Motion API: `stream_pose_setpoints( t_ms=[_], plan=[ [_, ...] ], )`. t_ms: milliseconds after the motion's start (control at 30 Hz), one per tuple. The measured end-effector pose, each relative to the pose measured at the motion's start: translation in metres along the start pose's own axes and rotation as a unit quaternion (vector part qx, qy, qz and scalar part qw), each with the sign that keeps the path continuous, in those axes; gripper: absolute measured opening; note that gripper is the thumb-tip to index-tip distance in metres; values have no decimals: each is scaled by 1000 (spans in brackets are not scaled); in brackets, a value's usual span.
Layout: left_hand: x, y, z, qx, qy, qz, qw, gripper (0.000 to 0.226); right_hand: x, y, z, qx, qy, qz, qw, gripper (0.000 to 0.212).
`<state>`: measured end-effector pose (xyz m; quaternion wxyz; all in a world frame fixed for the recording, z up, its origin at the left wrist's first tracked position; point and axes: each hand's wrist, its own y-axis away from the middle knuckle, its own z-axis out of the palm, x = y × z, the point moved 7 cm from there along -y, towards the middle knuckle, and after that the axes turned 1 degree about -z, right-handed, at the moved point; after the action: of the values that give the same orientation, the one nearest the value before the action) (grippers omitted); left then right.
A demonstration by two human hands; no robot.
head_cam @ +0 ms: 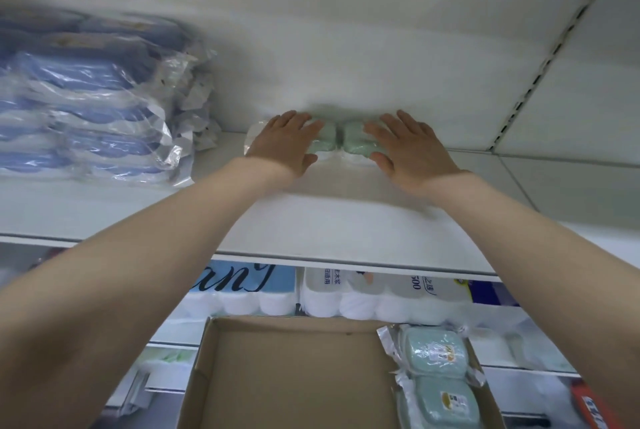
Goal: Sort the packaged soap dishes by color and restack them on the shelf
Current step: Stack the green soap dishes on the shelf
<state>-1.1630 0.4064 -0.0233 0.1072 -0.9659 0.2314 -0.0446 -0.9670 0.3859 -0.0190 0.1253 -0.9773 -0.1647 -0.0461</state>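
Note:
Two green packaged soap dishes lie side by side at the back of the white shelf (329,220). My left hand (287,142) rests flat on the left green pack (327,139), and my right hand (410,148) lies flat on the right green pack (353,141). Both hands press on top with fingers spread; much of each pack is hidden under them. A stack of blue packaged soap dishes (83,116) stands on the shelf's left side. More green packaged soap dishes (438,376) lie in the right part of a cardboard box (277,376) below.
The shelf's back wall is close behind the green packs. A slotted upright (540,71) runs along the right corner. Packs of toilet paper (363,297) fill the lower shelf under the board. A red item (592,408) shows at the bottom right.

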Motion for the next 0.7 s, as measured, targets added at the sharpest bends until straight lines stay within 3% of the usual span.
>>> stream_pose_setpoints(
  t_ms=[233,400,500,700],
  plan=[
    [79,69,-27,77,19,51,996,52,3,93,-38,32,25,-30,999,61],
    [145,131,-21,148,56,79,984,44,6,184,-48,107,36,-52,992,53],
    [189,174,-6,177,82,94,976,38,8,242,-37,113,3,-48,992,51],
    [257,262,96,93,146,74,982,37,6,360,50,66,-53,-50,995,47]
  ],
)
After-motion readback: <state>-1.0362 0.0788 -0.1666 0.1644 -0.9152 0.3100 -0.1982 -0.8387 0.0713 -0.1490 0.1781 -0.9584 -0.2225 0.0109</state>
